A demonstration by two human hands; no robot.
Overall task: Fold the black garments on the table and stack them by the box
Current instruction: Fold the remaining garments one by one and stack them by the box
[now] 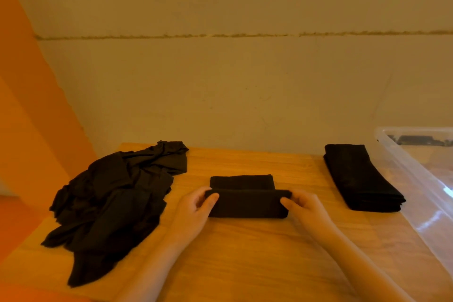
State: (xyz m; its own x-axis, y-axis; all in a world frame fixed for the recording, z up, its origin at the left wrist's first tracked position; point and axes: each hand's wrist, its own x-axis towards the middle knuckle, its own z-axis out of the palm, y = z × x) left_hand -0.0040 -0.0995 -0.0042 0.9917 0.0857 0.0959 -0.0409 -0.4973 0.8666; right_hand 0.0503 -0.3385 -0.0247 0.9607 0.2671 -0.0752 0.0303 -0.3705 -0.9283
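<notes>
A black garment (pixel 246 200) lies partly folded in the middle of the wooden table (pixel 245 252), its near half doubled over the far half. My left hand (pixel 196 206) pinches the folded edge at its left end. My right hand (pixel 304 206) pinches the same edge at its right end. A loose heap of black garments (pixel 115 196) sprawls on the table's left side. A neat stack of folded black garments (pixel 360 176) rests at the right, beside the clear plastic box (pixel 416 179).
The clear box runs along the table's right edge and holds some dark items at its far end. A beige wall stands just behind the table. An orange surface rises at the left, past the table's edge.
</notes>
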